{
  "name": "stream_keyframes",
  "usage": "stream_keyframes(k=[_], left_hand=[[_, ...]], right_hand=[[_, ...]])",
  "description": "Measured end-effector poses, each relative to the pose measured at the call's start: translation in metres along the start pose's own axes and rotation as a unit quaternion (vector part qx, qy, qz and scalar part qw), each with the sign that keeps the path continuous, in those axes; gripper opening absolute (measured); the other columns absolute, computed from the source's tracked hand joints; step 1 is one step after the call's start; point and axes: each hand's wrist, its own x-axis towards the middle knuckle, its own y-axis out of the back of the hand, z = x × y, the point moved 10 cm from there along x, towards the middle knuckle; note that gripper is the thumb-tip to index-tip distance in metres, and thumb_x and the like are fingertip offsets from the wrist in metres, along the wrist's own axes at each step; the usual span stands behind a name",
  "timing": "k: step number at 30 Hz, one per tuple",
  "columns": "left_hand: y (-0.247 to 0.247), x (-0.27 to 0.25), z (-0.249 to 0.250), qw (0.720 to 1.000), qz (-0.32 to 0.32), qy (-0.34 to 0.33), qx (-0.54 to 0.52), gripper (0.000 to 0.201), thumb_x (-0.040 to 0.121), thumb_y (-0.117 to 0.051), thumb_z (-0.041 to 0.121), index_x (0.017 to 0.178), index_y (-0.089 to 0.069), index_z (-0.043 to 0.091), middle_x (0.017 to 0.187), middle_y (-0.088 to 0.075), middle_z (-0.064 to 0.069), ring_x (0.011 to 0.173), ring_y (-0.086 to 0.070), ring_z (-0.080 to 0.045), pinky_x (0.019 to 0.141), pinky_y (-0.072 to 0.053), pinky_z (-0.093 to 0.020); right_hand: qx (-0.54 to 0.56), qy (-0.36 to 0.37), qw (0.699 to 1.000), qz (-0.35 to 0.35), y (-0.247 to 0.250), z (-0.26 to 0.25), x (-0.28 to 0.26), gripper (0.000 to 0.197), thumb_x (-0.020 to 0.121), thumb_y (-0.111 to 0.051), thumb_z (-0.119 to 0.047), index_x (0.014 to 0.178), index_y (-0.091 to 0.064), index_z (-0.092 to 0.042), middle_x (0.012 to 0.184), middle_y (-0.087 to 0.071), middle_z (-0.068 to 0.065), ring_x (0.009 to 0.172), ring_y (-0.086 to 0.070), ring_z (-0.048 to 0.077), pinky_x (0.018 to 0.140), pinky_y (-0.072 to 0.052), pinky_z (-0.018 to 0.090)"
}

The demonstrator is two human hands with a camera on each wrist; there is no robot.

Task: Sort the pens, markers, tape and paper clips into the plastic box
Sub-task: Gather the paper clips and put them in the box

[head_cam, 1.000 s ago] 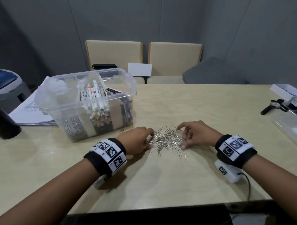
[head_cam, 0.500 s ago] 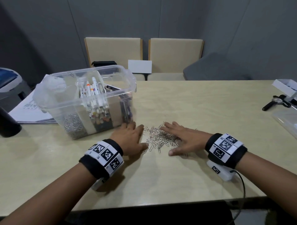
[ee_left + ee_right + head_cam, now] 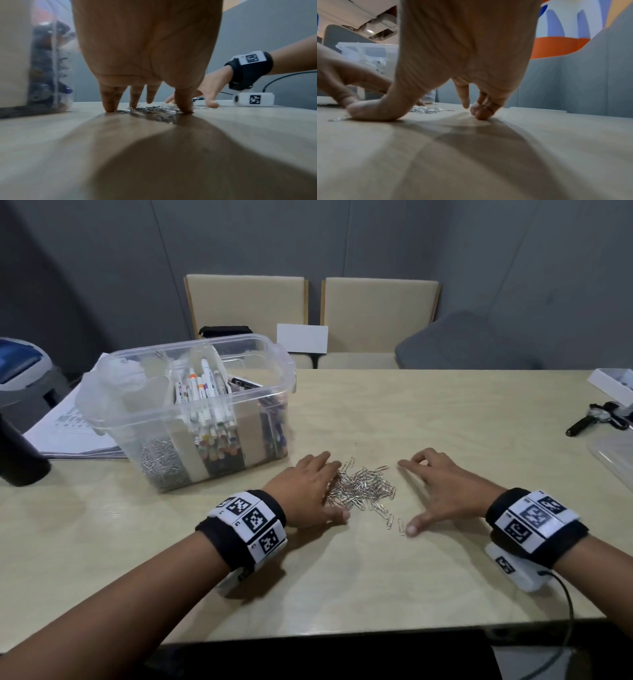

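A pile of silver paper clips [image 3: 363,491] lies on the table in front of the clear plastic box [image 3: 274,392]. The box holds markers [image 3: 205,395], pens and more clips [image 3: 161,463] in separate compartments. My left hand [image 3: 337,491] rests on the pile's left edge, fingers straight, tips down on the table around the clips [image 3: 150,108]. My right hand [image 3: 411,496] is spread on the table just right of the pile, holding nothing. Its thumb [image 3: 373,112] lies beside a few stray clips [image 3: 394,522].
Stacked papers [image 3: 68,433] and a dark cylinder [image 3: 20,460] lie left of the box. At the right edge are a black tool [image 3: 596,419], a white box [image 3: 613,381] and a clear lid [image 3: 616,457]. Two chairs [image 3: 376,313] stand behind the table.
Both hands were curled at the pile, then lay flat on it. Now my right hand has drawn off to the right and spread, while my left stays on the pile's left edge.
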Motion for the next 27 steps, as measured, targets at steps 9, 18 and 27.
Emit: stream_keyframes(k=[9, 18, 27], left_hand=[[0.022, 0.007, 0.021, 0.996, 0.073, -0.039, -0.012, 0.07, 0.087, -0.058, 0.051, 0.146, -0.03, 0.028, 0.147, -0.036, -0.002, 0.129, -0.04, -0.024, 0.101, -0.041, -0.042], [0.017, 0.007, 0.019, 0.996, 0.058, -0.02, 0.058, 0.041, 0.091, -0.058, 0.038, 0.13, -0.05, 0.029, 0.122, -0.051, -0.004, 0.11, -0.047, -0.026, 0.079, -0.046, -0.037], [0.02, 0.007, 0.011, 0.999, 0.034, 0.004, 0.003, 0.021, 0.087, -0.049, 0.003, 0.106, -0.054, 0.009, 0.101, -0.055, -0.012, 0.089, -0.06, -0.034, 0.07, -0.05, -0.039]], right_hand=[[0.101, 0.07, 0.987, 0.105, 0.018, -0.046, 0.03, 0.071, 0.072, -0.074, -0.057, 0.133, -0.055, -0.025, 0.106, -0.051, -0.013, 0.092, -0.054, 0.0, 0.088, -0.051, 0.027], [-0.028, 0.144, 0.987, 0.061, -0.006, -0.077, 0.026, 0.051, 0.09, -0.059, -0.047, 0.138, -0.048, -0.035, 0.147, -0.037, -0.014, 0.135, -0.031, 0.01, 0.11, -0.033, 0.03], [-0.113, 0.114, 0.985, 0.064, 0.005, -0.104, 0.026, 0.025, 0.09, -0.052, -0.01, 0.106, -0.065, -0.024, 0.102, -0.056, -0.004, 0.094, -0.057, 0.02, 0.076, -0.048, 0.035]])
